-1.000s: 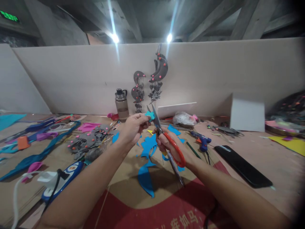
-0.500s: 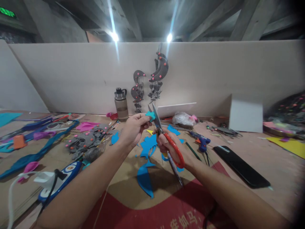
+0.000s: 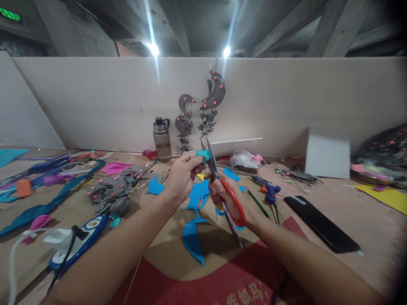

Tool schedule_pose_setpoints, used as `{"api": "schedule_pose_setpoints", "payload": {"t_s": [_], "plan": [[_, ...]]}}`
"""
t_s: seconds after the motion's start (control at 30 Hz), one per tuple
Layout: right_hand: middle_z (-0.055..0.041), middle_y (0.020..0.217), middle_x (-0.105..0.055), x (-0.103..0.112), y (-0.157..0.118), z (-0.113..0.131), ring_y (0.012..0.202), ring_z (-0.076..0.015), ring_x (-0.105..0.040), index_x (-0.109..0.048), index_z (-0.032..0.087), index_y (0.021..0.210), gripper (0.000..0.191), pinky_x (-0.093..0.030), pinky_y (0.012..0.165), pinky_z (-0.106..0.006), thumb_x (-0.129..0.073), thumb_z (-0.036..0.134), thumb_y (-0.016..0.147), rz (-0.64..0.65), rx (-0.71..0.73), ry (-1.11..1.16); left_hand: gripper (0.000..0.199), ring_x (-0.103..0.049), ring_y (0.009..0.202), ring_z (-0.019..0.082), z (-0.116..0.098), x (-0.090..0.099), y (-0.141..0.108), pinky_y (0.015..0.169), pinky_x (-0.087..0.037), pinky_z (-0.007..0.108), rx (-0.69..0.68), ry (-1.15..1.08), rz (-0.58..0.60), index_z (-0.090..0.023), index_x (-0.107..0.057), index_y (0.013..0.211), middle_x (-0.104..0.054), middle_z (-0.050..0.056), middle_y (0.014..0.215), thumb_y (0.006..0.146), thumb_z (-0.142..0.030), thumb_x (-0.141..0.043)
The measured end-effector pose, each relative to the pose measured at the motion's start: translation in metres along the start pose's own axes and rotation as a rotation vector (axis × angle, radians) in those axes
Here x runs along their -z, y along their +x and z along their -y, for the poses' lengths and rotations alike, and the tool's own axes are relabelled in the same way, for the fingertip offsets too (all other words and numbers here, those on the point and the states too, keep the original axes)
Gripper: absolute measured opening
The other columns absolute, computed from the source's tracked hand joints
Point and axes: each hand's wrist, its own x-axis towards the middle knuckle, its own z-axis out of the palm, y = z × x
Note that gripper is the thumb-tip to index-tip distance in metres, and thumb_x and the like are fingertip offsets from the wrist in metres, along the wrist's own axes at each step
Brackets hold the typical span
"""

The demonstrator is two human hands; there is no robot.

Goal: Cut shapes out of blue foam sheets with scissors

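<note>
Between thumb and fingers, my left hand (image 3: 182, 173) pinches a small turquoise felt piece (image 3: 203, 156) with a scalloped, flower-like edge. My right hand (image 3: 224, 192) grips red-handled scissors (image 3: 237, 205), their blades parted and pointing up just right of the felt. Whether a blade touches the felt I cannot tell. A pen-like stick (image 3: 233, 231) hangs down below my right hand. Under both hands lie blue felt scraps (image 3: 199, 192), and a larger blue felt cutting (image 3: 192, 243) rests nearer to me on the cardboard (image 3: 162, 254).
Behind stand a water bottle (image 3: 162, 142) and grey felt moon hangings (image 3: 216, 93) against a white partition (image 3: 104, 101). To the right are a blue glue gun (image 3: 270, 190) and a black phone (image 3: 321, 222). Grey felt pieces (image 3: 117, 186) and a power strip (image 3: 79, 241) lie left.
The turquoise felt piece has turned in my left fingers and shifted slightly right, showing more of its scalloped outline. The scissors stay beside it, blades still parted.
</note>
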Motion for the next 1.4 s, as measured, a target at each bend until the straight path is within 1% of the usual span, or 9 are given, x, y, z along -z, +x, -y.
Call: {"api": "schedule_pose_setpoints", "payload": {"t_s": [0.13, 0.27, 0.43, 0.57, 0.67, 0.9, 1.07, 1.2, 1.4], "plan": [[0.0055, 0.071, -0.036, 0.000, 0.000, -0.002, 0.053, -0.0076, -0.031, -0.050, 0.024, 0.111, 0.045, -0.030, 0.044, -0.019, -0.057, 0.063, 0.087, 0.029, -0.030, 0.079, 0.021, -0.044, 0.056, 0.007, 0.000, 0.000, 0.000, 0.054, -0.036, 0.021, 0.015, -0.022, 0.005, -0.015, -0.057, 0.057, -0.050, -0.002, 0.058, 0.065, -0.018, -0.076], [0.0058, 0.071, -0.037, 0.000, -0.001, -0.002, 0.053, -0.0071, -0.031, -0.050, 0.024, 0.110, 0.045, -0.033, 0.046, -0.019, -0.057, 0.063, 0.088, 0.014, -0.016, 0.088, 0.020, -0.045, 0.056, 0.007, 0.002, 0.001, 0.001, 0.053, -0.036, 0.020, 0.017, -0.048, -0.001, -0.014, -0.059, 0.058, -0.051, -0.002, 0.059, 0.065, -0.017, -0.077], [0.0062, 0.070, -0.036, -0.002, -0.001, 0.000, 0.053, -0.0066, -0.031, -0.051, 0.023, 0.109, 0.048, -0.032, 0.045, -0.018, -0.058, 0.064, 0.086, 0.015, -0.025, 0.093, 0.019, -0.046, 0.055, 0.007, 0.004, 0.002, 0.003, 0.053, -0.037, 0.020, 0.022, -0.064, 0.006, -0.014, -0.059, 0.058, -0.052, -0.002, 0.058, 0.065, -0.016, -0.077], [0.0067, 0.069, -0.036, -0.001, -0.001, 0.000, 0.050, -0.0056, -0.029, -0.052, 0.022, 0.107, 0.046, -0.030, 0.043, -0.018, -0.057, 0.064, 0.087, 0.027, -0.025, 0.094, 0.018, -0.047, 0.056, 0.007, 0.002, 0.004, 0.005, 0.053, -0.035, 0.019, 0.013, -0.035, 0.008, -0.013, -0.060, 0.057, -0.054, -0.001, 0.059, 0.063, -0.017, -0.077], [0.0071, 0.067, -0.036, 0.002, 0.000, 0.000, 0.049, -0.0057, -0.028, -0.052, 0.022, 0.105, 0.043, -0.029, 0.042, -0.018, -0.057, 0.061, 0.088, 0.033, -0.026, 0.047, 0.019, -0.047, 0.057, 0.007, -0.003, 0.006, 0.006, 0.054, -0.036, 0.019, 0.016, -0.014, 0.008, -0.013, -0.060, 0.056, -0.055, -0.001, 0.060, 0.061, -0.017, -0.078], [0.0046, 0.071, -0.038, 0.009, 0.001, 0.007, 0.052, -0.0072, -0.032, -0.052, 0.021, 0.114, 0.048, -0.031, 0.045, -0.020, -0.053, 0.063, 0.090, 0.122, -0.008, -0.032, 0.020, -0.051, 0.059, 0.008, -0.017, 0.013, 0.010, 0.058, -0.040, 0.020, 0.088, 0.069, 0.007, -0.013, -0.060, 0.056, -0.057, 0.000, 0.061, 0.056, -0.016, -0.080], [0.0047, 0.071, -0.037, 0.010, 0.000, 0.009, 0.053, -0.0073, -0.031, -0.052, 0.021, 0.116, 0.048, -0.029, 0.044, -0.020, -0.050, 0.062, 0.092, 0.152, 0.007, -0.045, 0.024, -0.049, 0.056, 0.008, -0.019, 0.015, 0.011, 0.055, -0.038, 0.021, 0.086, 0.108, 0.043, -0.014, -0.057, 0.053, -0.053, -0.001, 0.056, 0.058, -0.018, -0.080], [0.0048, 0.072, -0.037, 0.012, 0.001, 0.005, 0.051, -0.0067, -0.032, -0.054, 0.021, 0.113, 0.045, -0.029, 0.044, -0.020, -0.053, 0.061, 0.091, 0.140, 0.006, -0.065, 0.025, -0.049, 0.055, 0.008, -0.020, 0.018, 0.012, 0.057, -0.039, 0.022, 0.090, 0.143, 0.078, -0.015, -0.057, 0.053, -0.053, -0.002, 0.054, 0.059, -0.019, -0.080], [0.0057, 0.070, -0.036, 0.013, 0.002, 0.004, 0.050, -0.0062, -0.029, -0.053, 0.021, 0.109, 0.041, -0.026, 0.043, -0.020, -0.056, 0.057, 0.090, 0.154, -0.002, -0.028, 0.024, -0.048, 0.053, 0.008, -0.023, 0.020, 0.013, 0.057, -0.038, 0.023, 0.098, 0.186, 0.105, -0.015, -0.056, 0.051, -0.054, -0.002, 0.054, 0.060, -0.018, -0.078]]}}
